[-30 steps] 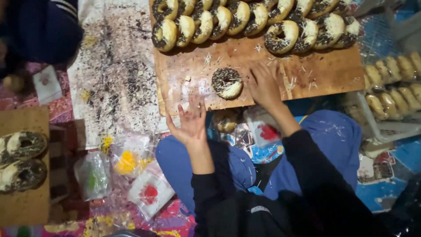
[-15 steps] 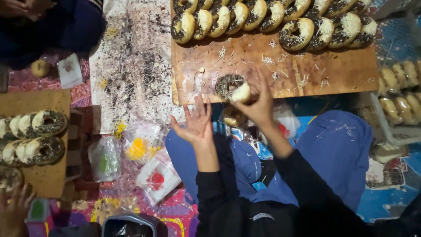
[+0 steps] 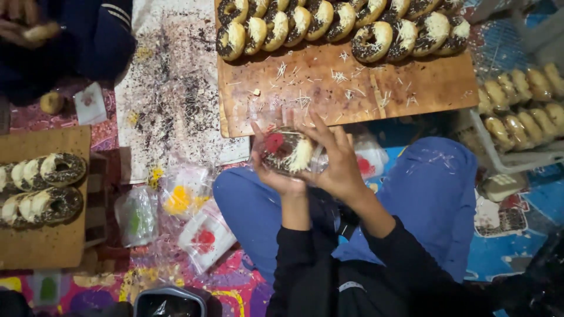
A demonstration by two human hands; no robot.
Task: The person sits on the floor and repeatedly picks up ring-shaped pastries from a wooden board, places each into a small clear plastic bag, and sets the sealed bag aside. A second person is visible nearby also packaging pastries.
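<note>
Your fingers [image 3: 320,132] are spread and curled around a doughnut [image 3: 289,152] with dark sprinkles and pale shreds on top, which sits inside a clear plastic wrapper with a red mark on it. Your right hand [image 3: 335,161] covers its right side and top, fingers fanned out and pressing on the wrapper; your left hand [image 3: 271,170] cups it from below and from the left, thumb up along the edge. Both hands close on it from opposite sides, wrists close together, forearms in black sleeves rising from the bottom of the view. The doughnut is held above your lap, over your blue-trousered knees, just in front of the near edge of the wooden board [image 3: 411,88].

That board is strewn with pale shreds and carries rows of topped doughnuts [image 3: 329,23] along its far side. To its left lies a white sheet [image 3: 176,100] peppered with dark sprinkles. Loose wrappers with red and yellow marks [image 3: 194,223] lie on the floor by your left knee. A second board with doughnuts [image 3: 41,188] sits far left, and wrapped doughnuts fill a tray [image 3: 523,111] on the right. Another person's hands [image 3: 23,20] show at top left.
</note>
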